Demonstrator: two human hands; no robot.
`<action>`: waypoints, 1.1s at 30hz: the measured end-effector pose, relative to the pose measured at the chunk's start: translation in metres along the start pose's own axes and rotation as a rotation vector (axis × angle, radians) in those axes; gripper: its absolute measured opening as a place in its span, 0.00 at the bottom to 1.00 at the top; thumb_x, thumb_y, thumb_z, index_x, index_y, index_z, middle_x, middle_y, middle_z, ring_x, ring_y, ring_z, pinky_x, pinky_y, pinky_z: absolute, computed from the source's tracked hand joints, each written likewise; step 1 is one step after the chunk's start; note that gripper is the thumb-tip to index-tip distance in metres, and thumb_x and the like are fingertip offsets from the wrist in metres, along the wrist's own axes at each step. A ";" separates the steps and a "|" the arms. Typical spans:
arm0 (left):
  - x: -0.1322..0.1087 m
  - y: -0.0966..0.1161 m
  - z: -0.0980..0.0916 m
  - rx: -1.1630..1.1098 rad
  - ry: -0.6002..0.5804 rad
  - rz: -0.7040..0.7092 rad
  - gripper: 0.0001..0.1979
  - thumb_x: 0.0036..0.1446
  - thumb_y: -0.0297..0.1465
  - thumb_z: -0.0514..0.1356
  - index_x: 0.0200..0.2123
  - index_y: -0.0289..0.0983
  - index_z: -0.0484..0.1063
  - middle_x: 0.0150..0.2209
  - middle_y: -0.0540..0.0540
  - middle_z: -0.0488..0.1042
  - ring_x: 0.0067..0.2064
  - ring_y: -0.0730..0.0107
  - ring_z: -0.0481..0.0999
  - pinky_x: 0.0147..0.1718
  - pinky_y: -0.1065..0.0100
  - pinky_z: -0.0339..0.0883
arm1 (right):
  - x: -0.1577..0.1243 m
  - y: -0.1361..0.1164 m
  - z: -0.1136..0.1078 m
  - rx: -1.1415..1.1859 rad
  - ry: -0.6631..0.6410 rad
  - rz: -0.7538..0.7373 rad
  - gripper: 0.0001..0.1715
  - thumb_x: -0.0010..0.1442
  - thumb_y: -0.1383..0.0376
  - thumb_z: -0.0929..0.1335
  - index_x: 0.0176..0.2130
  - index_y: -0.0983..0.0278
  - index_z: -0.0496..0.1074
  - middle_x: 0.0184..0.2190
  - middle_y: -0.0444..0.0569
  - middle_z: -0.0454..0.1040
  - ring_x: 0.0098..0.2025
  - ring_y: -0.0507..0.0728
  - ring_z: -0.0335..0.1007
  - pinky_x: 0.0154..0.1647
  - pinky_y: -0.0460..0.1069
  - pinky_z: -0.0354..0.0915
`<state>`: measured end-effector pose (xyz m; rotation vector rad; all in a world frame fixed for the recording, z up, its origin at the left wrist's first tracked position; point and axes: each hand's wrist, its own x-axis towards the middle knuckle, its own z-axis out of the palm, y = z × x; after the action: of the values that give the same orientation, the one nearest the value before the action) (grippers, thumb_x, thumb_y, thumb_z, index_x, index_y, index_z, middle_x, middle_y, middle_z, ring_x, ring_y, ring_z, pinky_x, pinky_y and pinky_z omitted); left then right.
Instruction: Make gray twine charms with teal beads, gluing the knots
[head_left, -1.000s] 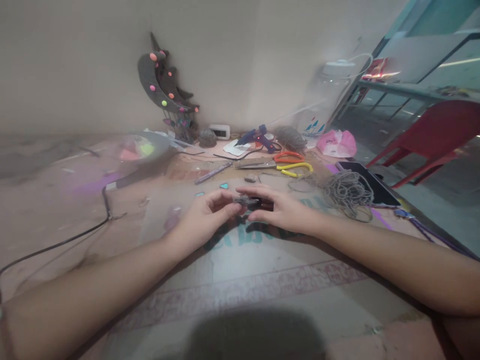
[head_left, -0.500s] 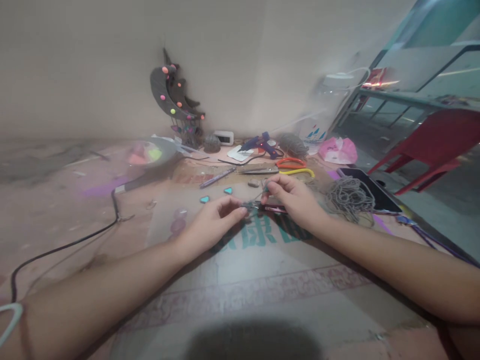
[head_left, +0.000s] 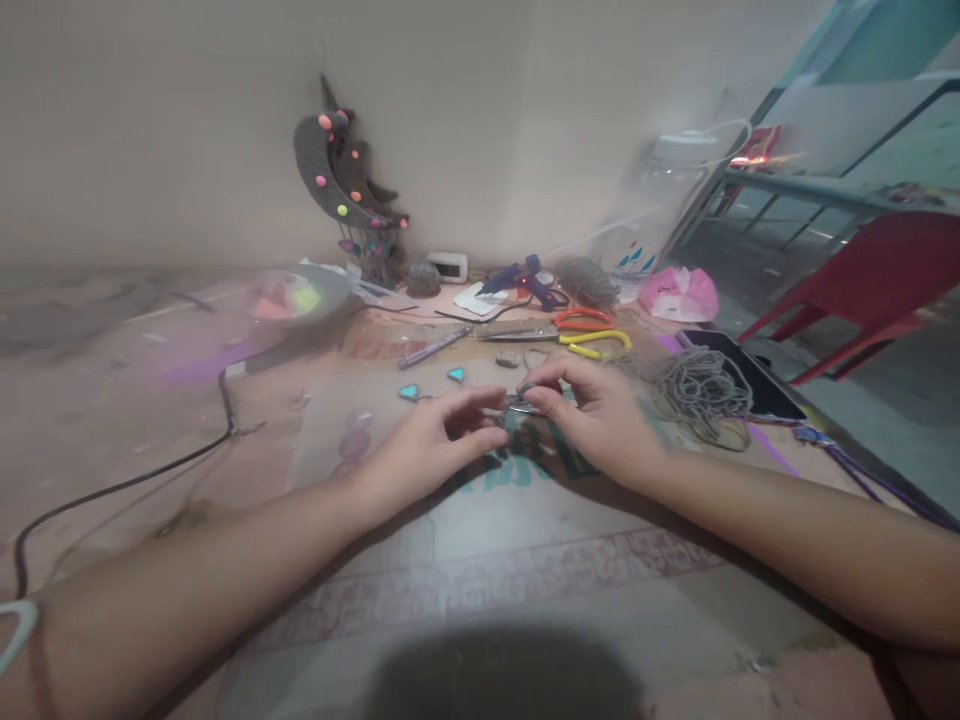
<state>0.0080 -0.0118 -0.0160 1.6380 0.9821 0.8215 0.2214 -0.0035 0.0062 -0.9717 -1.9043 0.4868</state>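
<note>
My left hand (head_left: 450, 425) hovers over the mat, thumb and fingers apart, with nothing clearly gripped. Just to its right, my right hand (head_left: 592, 415) pinches a small dark grey yarn piece (head_left: 528, 388) between thumb and fingers. Beneath those fingertips shows a thin metal tool (head_left: 523, 408); its other end is hidden by the right hand, so whether it is held I cannot tell. Beyond the left hand lie two small turquoise pieces with dark edging, one (head_left: 409, 392) nearer and another (head_left: 456, 374) farther off. A small greyish oval piece (head_left: 508, 360) is behind the right fingertips.
Scissors (head_left: 555, 333) and a pen (head_left: 436, 347) lie beyond the hands. Farther back are a glue gun (head_left: 525, 283) and yarn balls (head_left: 424, 279). Loose grey yarn (head_left: 701, 390) overlaps a tablet (head_left: 765, 385) at right. A black cable (head_left: 127, 490) crosses the left side.
My left fingers have opened and come off the small grey piece. My right hand has dipped slightly and now pinches a dark piece; the tool's pink handle is no longer visible.
</note>
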 end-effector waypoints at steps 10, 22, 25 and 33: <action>0.002 0.003 0.001 0.067 -0.012 0.000 0.09 0.59 0.32 0.64 0.41 0.37 0.81 0.39 0.46 0.85 0.40 0.63 0.82 0.43 0.63 0.75 | -0.003 0.005 0.004 0.113 0.002 0.099 0.07 0.64 0.62 0.68 0.37 0.62 0.75 0.34 0.47 0.78 0.37 0.55 0.73 0.38 0.50 0.68; -0.001 0.002 0.001 0.067 -0.016 0.071 0.20 0.62 0.35 0.62 0.57 0.39 0.75 0.49 0.44 0.83 0.48 0.60 0.81 0.49 0.60 0.75 | -0.004 0.003 0.003 0.033 -0.040 0.022 0.10 0.66 0.64 0.65 0.38 0.62 0.76 0.29 0.44 0.76 0.30 0.52 0.70 0.32 0.47 0.65; 0.000 0.000 0.001 0.093 0.085 0.156 0.17 0.62 0.35 0.62 0.54 0.39 0.76 0.52 0.41 0.80 0.51 0.58 0.79 0.49 0.58 0.74 | -0.004 0.002 0.002 -0.021 -0.066 -0.019 0.11 0.67 0.65 0.65 0.38 0.62 0.77 0.29 0.45 0.77 0.32 0.53 0.73 0.35 0.48 0.67; -0.003 -0.001 0.000 0.202 0.217 0.403 0.08 0.62 0.34 0.65 0.44 0.40 0.79 0.46 0.43 0.77 0.53 0.59 0.74 0.54 0.56 0.68 | 0.005 -0.012 -0.004 -0.073 -0.119 0.052 0.07 0.62 0.63 0.69 0.33 0.62 0.76 0.30 0.46 0.79 0.33 0.54 0.73 0.35 0.48 0.67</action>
<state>0.0063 -0.0145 -0.0167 1.9889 0.9173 1.2234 0.2184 -0.0072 0.0190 -1.0622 -2.0191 0.5181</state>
